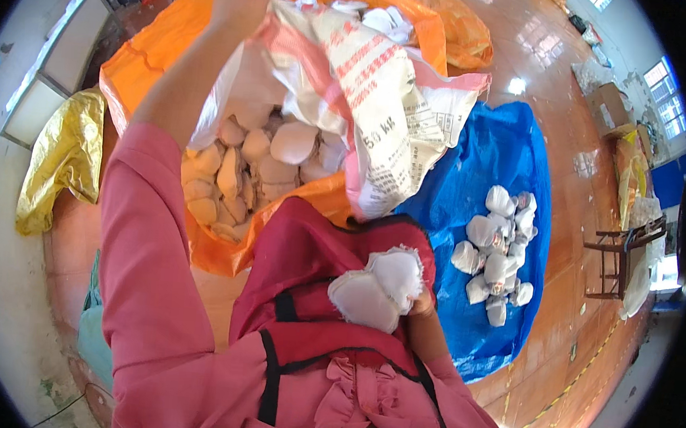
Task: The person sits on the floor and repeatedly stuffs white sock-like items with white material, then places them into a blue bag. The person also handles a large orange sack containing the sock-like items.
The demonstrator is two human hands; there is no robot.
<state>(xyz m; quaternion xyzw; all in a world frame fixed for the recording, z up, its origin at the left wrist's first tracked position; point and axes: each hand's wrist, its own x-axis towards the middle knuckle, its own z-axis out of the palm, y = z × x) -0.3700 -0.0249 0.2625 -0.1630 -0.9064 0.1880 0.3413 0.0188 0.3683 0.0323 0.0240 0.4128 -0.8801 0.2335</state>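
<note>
My left hand point(245, 2) reaches far forward to the upper edge of a white woven sack point(381, 129) with red and black print. Its fingers appear closed on the sack's edge, though they are partly hidden. Over my lap, my right hand point(423, 302) holds a pair of white cup-shaped pads point(377, 288) with frayed edges. Beneath the sack's raised side, many beige padded cups point(239, 167) lie heaped inside a large orange bag point(158, 66). More white pads point(387, 22) show at the far side of the sack.
On the right, a blue sheet or bag point(475, 152) carries several white wrapped bundles point(500, 249). A yellow bag point(64, 163) lies at left near a white cabinet point(54, 74). Farther right stand a wooden chair point(622, 253) and a cardboard box point(609, 109).
</note>
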